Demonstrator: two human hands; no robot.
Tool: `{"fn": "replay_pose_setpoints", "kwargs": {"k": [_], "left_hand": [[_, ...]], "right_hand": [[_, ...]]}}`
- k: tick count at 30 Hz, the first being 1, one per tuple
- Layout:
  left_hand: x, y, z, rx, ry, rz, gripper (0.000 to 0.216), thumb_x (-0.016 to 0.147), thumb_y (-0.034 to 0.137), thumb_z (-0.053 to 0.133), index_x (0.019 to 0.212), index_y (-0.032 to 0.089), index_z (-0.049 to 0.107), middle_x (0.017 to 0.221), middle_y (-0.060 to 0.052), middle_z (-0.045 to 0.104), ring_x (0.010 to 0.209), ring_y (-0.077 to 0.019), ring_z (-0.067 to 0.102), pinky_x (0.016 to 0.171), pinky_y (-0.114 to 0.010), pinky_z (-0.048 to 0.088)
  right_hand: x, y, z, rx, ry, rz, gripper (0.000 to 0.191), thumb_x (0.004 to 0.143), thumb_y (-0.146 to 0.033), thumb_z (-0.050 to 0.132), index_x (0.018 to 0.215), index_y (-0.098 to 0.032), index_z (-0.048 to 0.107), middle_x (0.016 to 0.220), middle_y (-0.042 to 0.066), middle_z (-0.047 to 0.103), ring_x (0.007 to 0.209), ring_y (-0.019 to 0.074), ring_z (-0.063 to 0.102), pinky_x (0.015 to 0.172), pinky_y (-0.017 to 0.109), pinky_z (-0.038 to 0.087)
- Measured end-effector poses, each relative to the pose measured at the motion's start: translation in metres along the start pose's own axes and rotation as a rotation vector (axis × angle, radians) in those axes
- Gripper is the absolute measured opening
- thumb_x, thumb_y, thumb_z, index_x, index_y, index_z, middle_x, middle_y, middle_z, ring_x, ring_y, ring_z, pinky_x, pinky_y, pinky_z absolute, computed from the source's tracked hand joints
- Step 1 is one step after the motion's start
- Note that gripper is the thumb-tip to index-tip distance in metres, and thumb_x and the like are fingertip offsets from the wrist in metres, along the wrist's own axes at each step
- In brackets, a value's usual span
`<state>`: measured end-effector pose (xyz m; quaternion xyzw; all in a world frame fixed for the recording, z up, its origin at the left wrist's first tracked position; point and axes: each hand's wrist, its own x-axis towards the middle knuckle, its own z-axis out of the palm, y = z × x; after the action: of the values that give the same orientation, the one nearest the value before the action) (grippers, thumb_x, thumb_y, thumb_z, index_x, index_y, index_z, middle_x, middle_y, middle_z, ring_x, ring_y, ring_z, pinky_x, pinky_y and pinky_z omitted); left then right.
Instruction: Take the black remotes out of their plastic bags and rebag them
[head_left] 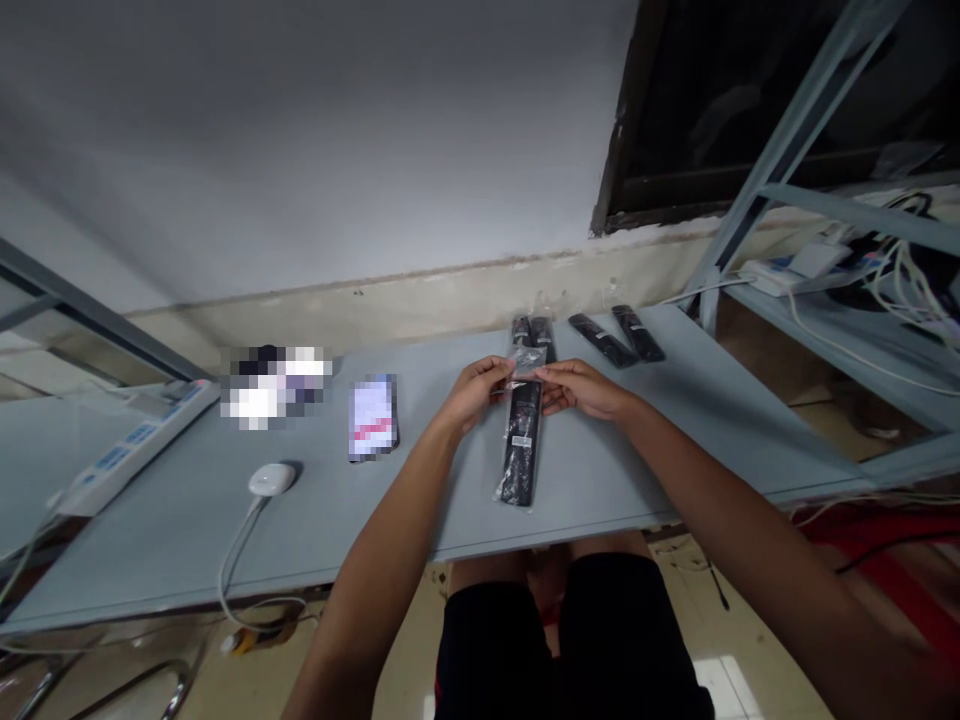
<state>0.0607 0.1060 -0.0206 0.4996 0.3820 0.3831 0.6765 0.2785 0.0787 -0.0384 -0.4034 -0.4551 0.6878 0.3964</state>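
Pinching a clear bag (529,358) by its loose flap with fingers narrowed, left hand (476,391) at nine o'clock, right hand (585,387) at three, equally near; holding the black remote (518,470) inside toward six, lengthwise twelve-to-six, over the gray table (611,475).

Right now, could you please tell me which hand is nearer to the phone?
Left. The left hand is to the right of the phone, at the far end of the plastic-wrapped black item; the right hand is farther away, on that item's opposite side.
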Motion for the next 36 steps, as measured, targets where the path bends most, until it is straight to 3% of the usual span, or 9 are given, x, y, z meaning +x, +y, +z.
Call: {"fn": "replay_pose_setpoints", "kwargs": {"k": [11, 15, 22, 26, 30, 33, 36], "left_hand": [[0.002, -0.003, 0.001, 0.061, 0.091, 0.083, 0.042, 0.069, 0.050, 0.090, 0.084, 0.017, 0.070, 0.079, -0.002, 0.067, 0.071, -0.0134, 0.059, 0.067, -0.024, 0.046], [0.000, -0.001, -0.002, 0.080, -0.020, 0.043, 0.044, 0.068, 0.045, 0.092, 0.097, 0.017, 0.073, 0.086, -0.003, 0.069, 0.076, -0.0149, 0.061, 0.070, -0.026, 0.047], [0.002, -0.002, -0.002, 0.056, -0.024, 0.095, 0.019, 0.072, 0.028, 0.079, 0.087, 0.017, 0.076, 0.080, -0.003, 0.067, 0.074, -0.0151, 0.060, 0.071, -0.028, 0.048], [0.002, -0.003, 0.001, 0.102, -0.002, 0.102, 0.027, 0.077, 0.041, 0.074, 0.080, 0.015, 0.077, 0.083, -0.007, 0.070, 0.079, -0.0189, 0.062, 0.073, -0.030, 0.050], [0.003, -0.008, 0.003, 0.372, 0.054, 0.217, 0.033, 0.074, 0.041, 0.087, 0.092, 0.016, 0.076, 0.093, -0.007, 0.073, 0.080, -0.0175, 0.063, 0.077, -0.030, 0.050], [0.006, -0.012, 0.003, 0.527, 0.115, 0.323, 0.026, 0.075, 0.031, 0.087, 0.095, 0.018, 0.075, 0.108, -0.009, 0.072, 0.081, -0.0161, 0.065, 0.077, -0.029, 0.050], [0.006, -0.014, 0.001, 0.616, 0.167, 0.375, 0.013, 0.084, 0.027, 0.079, 0.093, 0.019, 0.076, 0.110, -0.009, 0.070, 0.080, -0.0155, 0.065, 0.073, -0.028, 0.048]], "right_hand": [[-0.002, -0.003, -0.002, -0.017, -0.042, 0.003, 0.029, 0.086, -0.031, 0.086, 0.113, -0.019, 0.081, 0.087, 0.006, 0.082, 0.071, 0.0137, 0.077, 0.067, 0.024, 0.066], [0.001, 0.000, -0.005, -0.025, -0.002, -0.063, 0.037, 0.084, -0.028, 0.088, 0.120, -0.022, 0.080, 0.084, 0.003, 0.080, 0.070, 0.0125, 0.075, 0.068, 0.025, 0.066], [0.003, -0.001, -0.005, -0.036, 0.068, -0.165, 0.018, 0.077, -0.031, 0.085, 0.088, -0.018, 0.083, 0.090, 0.007, 0.079, 0.078, 0.0161, 0.072, 0.064, 0.026, 0.063], [0.000, -0.005, -0.001, -0.050, 0.052, -0.151, 0.029, 0.079, -0.044, 0.081, 0.090, -0.017, 0.079, 0.089, 0.008, 0.077, 0.081, 0.0193, 0.072, 0.061, 0.027, 0.060], [0.000, -0.003, 0.000, -0.152, 0.069, -0.185, 0.035, 0.070, -0.036, 0.091, 0.093, -0.019, 0.071, 0.086, 0.003, 0.075, 0.075, 0.0160, 0.070, 0.061, 0.024, 0.057], [0.003, -0.003, -0.016, -0.244, 0.162, -0.221, 0.036, 0.069, -0.032, 0.088, 0.099, -0.019, 0.072, 0.079, 0.000, 0.073, 0.068, 0.0137, 0.065, 0.057, 0.022, 0.050], [0.009, -0.010, -0.046, -0.369, 0.372, -0.277, 0.031, 0.072, -0.026, 0.082, 0.102, -0.019, 0.075, 0.081, 0.001, 0.074, 0.072, 0.0154, 0.066, 0.065, 0.026, 0.053]]}}
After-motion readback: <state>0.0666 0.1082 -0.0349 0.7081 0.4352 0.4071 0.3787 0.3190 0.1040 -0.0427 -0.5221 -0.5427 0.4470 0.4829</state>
